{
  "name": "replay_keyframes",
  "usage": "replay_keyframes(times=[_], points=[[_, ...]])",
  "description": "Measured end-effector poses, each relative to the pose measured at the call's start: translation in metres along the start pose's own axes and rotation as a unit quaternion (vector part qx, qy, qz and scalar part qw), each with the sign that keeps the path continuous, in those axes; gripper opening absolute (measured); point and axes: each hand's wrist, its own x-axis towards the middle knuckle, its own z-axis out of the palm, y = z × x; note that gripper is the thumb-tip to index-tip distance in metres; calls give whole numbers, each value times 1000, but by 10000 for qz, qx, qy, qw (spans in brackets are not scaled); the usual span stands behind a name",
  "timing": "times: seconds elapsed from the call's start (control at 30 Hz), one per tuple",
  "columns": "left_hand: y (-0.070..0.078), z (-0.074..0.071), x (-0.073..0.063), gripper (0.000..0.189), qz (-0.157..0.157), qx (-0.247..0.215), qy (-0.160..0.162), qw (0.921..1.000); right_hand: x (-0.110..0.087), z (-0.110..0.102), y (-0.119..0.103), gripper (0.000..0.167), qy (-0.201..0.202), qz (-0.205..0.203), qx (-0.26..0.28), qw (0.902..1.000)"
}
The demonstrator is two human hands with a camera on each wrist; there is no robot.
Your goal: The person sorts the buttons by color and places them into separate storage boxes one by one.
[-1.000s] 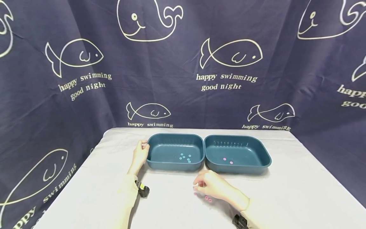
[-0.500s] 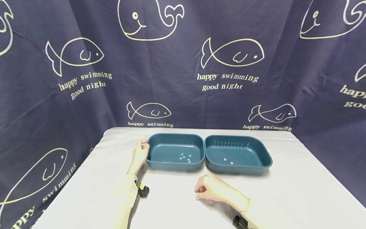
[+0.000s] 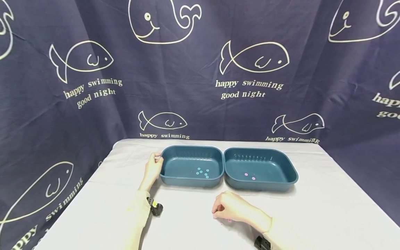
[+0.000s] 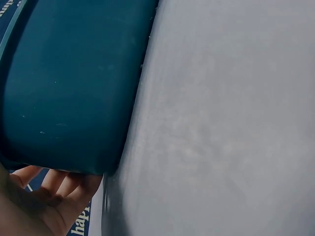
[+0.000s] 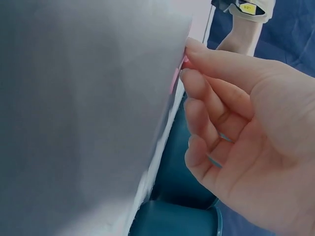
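Observation:
Two dark teal plastic trays stand side by side, the left tray (image 3: pixel 190 182) and the right tray (image 3: pixel 259 186). My left hand (image 3: pixel 153 168) holds the left tray by its outer end; its fingers (image 4: pixel 69 187) bend against the wall in the left wrist view. Several small light-blue rings (image 3: pixel 201 172) lie in that tray. Two pink rings (image 3: pixel 253 178) lie in the right one. In front of the trays, low over the cloth, my right hand (image 3: pixel 232 206) pinches a small pink ring (image 5: pixel 186 60) between thumb and index fingertip. Another pink ring (image 3: pixel 229 220) lies beneath it, partly hidden.
White cloth (image 3: pixel 184 218) covers the table. A dark blue curtain (image 3: pixel 200 97) with fish drawings hangs behind and at both sides. Black wrist cameras are strapped on both arms, the left camera (image 3: pixel 156 207) and the right camera (image 3: pixel 263 242).
My right hand has come slightly nearer and lower over the pink rings, its thumb and index closing together. Fewer loose pink rings show beside it. My left hand stays on the tray.

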Motion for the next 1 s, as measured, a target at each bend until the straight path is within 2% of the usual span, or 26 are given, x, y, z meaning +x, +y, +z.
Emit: replay_keyframes(times=[0.17,0.43,0.73,0.87,1.0], points=[[2,0,-1,31,8,23,-30,10000,-1,1,-1,6,-7,254,395,9989],[2,0,-1,31,-38,-11,8,10000,0,3,1,8,20,397,623,9973],[3,-1,-1,31,10,5,9,10000,-1,0,-2,6,66,290,682,9972],[3,0,-1,31,-2,-17,-3,10000,0,-1,-3,4,284,108,601,9977],[1,0,-1,30,5,-39,5,10000,2,-3,-2,6,865,-275,169,9957]])
